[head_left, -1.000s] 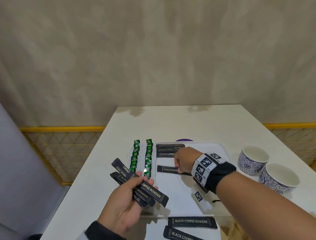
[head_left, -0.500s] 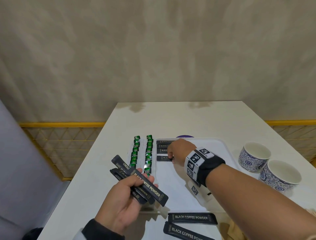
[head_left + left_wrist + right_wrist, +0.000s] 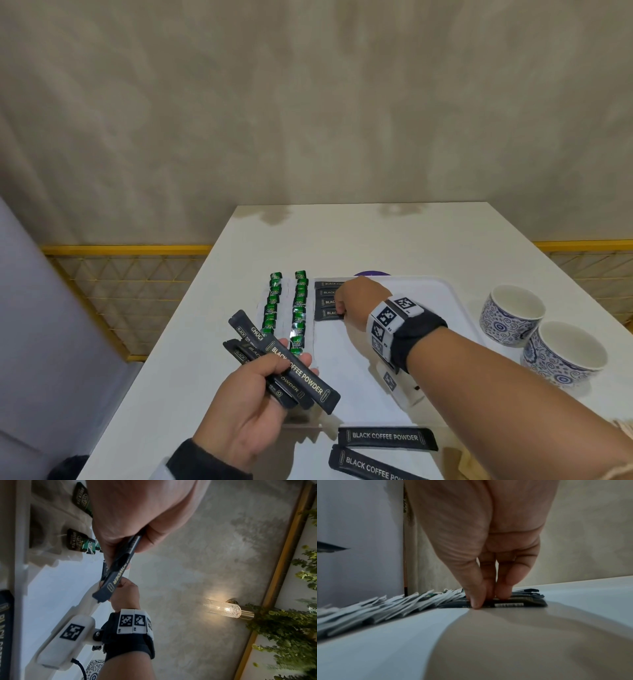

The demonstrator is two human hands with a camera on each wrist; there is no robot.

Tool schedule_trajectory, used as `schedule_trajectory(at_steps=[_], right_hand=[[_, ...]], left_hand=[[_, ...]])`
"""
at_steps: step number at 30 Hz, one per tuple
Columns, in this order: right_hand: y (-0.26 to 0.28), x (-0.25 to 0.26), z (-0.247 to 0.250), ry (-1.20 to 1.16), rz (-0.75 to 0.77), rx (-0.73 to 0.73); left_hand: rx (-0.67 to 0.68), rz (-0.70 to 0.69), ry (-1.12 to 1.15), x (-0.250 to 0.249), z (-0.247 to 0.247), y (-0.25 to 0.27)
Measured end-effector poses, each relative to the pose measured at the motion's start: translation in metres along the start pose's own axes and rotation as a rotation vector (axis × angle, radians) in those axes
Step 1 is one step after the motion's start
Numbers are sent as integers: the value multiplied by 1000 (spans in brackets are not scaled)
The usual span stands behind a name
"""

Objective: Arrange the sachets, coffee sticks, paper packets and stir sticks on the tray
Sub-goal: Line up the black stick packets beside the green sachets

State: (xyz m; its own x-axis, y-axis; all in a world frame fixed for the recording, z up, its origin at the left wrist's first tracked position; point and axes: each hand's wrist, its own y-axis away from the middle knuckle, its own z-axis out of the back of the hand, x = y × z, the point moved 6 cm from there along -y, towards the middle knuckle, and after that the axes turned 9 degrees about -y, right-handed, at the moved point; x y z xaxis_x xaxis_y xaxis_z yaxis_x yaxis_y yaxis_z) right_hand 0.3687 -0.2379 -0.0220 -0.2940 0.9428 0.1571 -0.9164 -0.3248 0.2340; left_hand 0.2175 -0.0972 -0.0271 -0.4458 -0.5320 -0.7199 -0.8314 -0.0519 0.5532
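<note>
At the centre of the head view, slightly right, the right hand (image 3: 356, 301) reaches onto the white tray (image 3: 455, 301), its grip pinching the nearest coffee stick (image 3: 325, 313) of a row of four black ones lying side by side at the tray's far left corner. From the right wrist view the thumb and fingertips (image 3: 475, 601) press down on that stick's near edge and the tray floor. Lower left of centre in the head view, the left hand (image 3: 246, 407) hovers above the table (image 3: 342, 240), its grip closed around a fanned bunch of coffee sticks (image 3: 284, 363), thumb on top. Just left of the tray, two rows of green sachets (image 3: 286, 308) run away from the camera on the table. Along the bottom edge of the head view, two more black sticks (image 3: 387, 437) lie on the table in front of the tray. At the right of the frame stand two blue-patterned cups (image 3: 512, 315), beside the tray.
</note>
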Motion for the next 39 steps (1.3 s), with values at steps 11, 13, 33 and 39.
schedule_trajectory(at_steps=[11, 13, 33, 39], right_hand=[[57, 41, 15, -781, 170, 364], [70, 49, 15, -813, 224, 424], [49, -7, 2, -88, -51, 151], [32, 7, -7, 132, 33, 164]], left_hand=[[-71, -25, 42, -2, 5, -7], [-47, -37, 49, -1, 2, -8], [-107, -23, -51, -2, -1, 11], [-114, -17, -91, -4, 3, 12]])
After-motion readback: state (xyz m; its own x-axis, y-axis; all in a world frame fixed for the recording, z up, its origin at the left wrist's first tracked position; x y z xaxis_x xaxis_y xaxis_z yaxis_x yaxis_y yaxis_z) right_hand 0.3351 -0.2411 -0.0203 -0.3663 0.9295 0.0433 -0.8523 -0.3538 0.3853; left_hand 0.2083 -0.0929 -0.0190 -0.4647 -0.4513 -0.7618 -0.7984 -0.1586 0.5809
